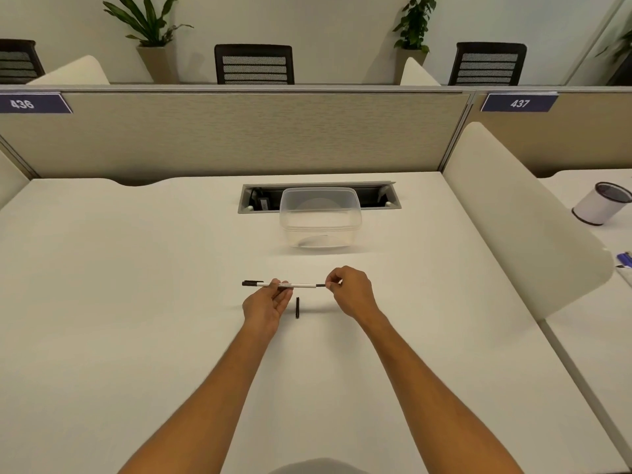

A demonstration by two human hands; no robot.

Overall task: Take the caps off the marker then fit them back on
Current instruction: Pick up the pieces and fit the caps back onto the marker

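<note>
far left of the marker (286, 285): bare white desk (119, 268), backed by a beige partition (239, 131) with a "436" label (32, 103). black capped end (252, 283) of the marker jutting out leftward, free of any grip. just right of that, left hand (265, 307), palm up, thumb and fingertips pinched on the white barrel near its middle, holding the marker level above the desk. directly below the marker, between the two hands, a loose black cap (297, 307) lying on the desk, pointing toward and away from the person, touched by neither hand. right end of the marker: a short dark tip section showing past the white barrel, running into the right hand (350, 290), fingers curled shut and pinching at that end; cannot tell whether pinching a cap or the bare tip. beyond the marker, slightly right: an empty clear plastic container (320, 217) in front of a cable tray opening (318, 196). far right of the marker: a white divider (513, 217), then a white cup (603, 203) on the neighbouring desk.
</note>
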